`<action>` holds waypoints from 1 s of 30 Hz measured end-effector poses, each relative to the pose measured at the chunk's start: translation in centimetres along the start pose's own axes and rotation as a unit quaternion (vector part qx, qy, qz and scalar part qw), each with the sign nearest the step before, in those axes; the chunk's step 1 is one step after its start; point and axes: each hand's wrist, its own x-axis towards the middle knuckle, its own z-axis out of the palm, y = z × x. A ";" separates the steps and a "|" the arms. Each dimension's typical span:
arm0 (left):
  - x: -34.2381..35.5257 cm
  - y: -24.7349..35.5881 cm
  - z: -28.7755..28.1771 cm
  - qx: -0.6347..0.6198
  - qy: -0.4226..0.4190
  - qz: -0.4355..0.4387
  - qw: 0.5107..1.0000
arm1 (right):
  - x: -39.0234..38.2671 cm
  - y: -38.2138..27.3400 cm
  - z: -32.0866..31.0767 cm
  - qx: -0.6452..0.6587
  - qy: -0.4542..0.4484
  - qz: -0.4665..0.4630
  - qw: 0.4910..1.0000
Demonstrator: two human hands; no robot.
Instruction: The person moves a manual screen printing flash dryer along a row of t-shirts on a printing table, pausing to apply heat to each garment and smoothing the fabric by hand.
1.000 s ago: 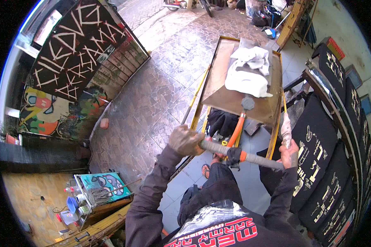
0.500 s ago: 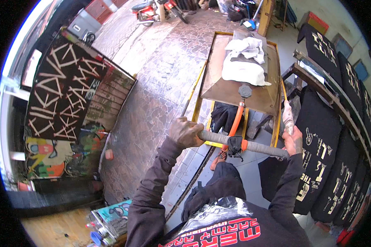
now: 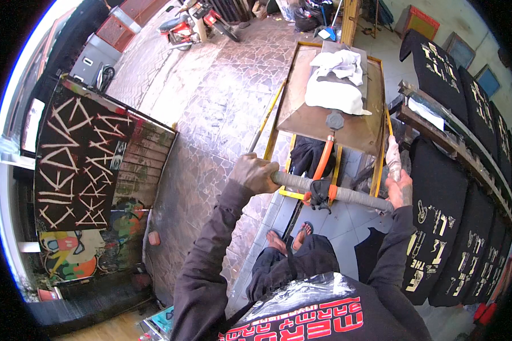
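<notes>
My left hand (image 3: 255, 173) grips the left end of a grey taped handle bar (image 3: 347, 194). My right hand (image 3: 401, 187) grips its right end, with a whitish rag (image 3: 392, 160) sticking up from the fist. An orange stem (image 3: 324, 159) runs from the bar's middle, under a dark cloth wrap (image 3: 320, 192), up to a dark knob (image 3: 334, 120) on a brown metal plate (image 3: 313, 122) in a yellow frame (image 3: 284, 193). White cloths (image 3: 335, 85) lie on the far part of the plate. A black garment (image 3: 310, 154) shows below the plate.
Black printed shirts (image 3: 438, 199) lie in a row along a rack on my right. A painted black panel (image 3: 85, 153) leans at the left on the stone paving. A red motorbike (image 3: 182, 28) stands far ahead. My sandalled feet (image 3: 290, 238) are on the tiled floor.
My view has tilted up and shifted: the plate, bar and hands sit higher and further right, and the motorbike has come into view. Both hands keep their grip on the bar.
</notes>
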 end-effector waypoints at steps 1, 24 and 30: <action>0.7 -1.0 0.5 0.000 -0.007 0.000 1.000 | 0.3 -0.9 0.3 0.005 -0.005 0.020 1.000; 20.9 -15.0 7.6 -0.050 0.015 0.110 0.993 | 19.2 -2.5 2.6 0.039 0.053 0.069 0.995; 26.2 -18.0 10.2 -0.044 0.032 0.145 0.988 | 23.8 -4.7 2.1 -0.022 0.046 0.062 0.997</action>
